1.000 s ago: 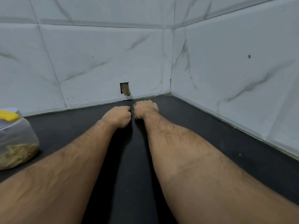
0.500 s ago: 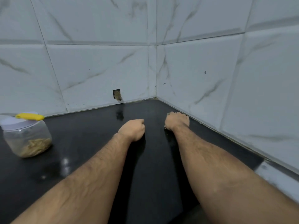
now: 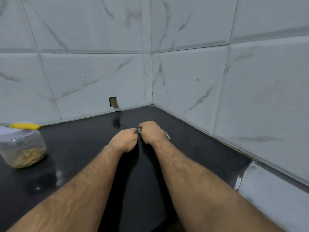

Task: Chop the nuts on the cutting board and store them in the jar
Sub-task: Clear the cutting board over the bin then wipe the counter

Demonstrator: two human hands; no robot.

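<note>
Black polished stone makes up the countertop (image 3: 192, 148), and nearest the camera two bare forearms run out over it from the bottom edge. At their ends, the left hand (image 3: 123, 139) is curled into a fist with nothing visible in it, while the right hand (image 3: 150, 132) is curled round something pale and speckled that peeps out at both sides of the fist; what it is cannot be told. Half a second ago the two fists were a clear gap apart, and now they are drawn together, nearly touching at the knuckles, much as they were a second ago. This looks like a closing gesture rather than work on the nuts, so the task seems at or near its end. Well apart to the left stands the jar (image 3: 22, 148), a clear plastic tub with pale chopped nuts (image 3: 28, 158) lying in its bottom, a white lid (image 3: 15, 133) on top and a yellow-handled tool (image 3: 25, 126) resting across that lid. No cutting board shows. Count: two hands, one jar, one lid, one yellow tool. Farthest off, marbled white wall tiles (image 3: 83, 77) meet in a corner, with one small cut-out hole (image 3: 113, 102) low down.
</note>
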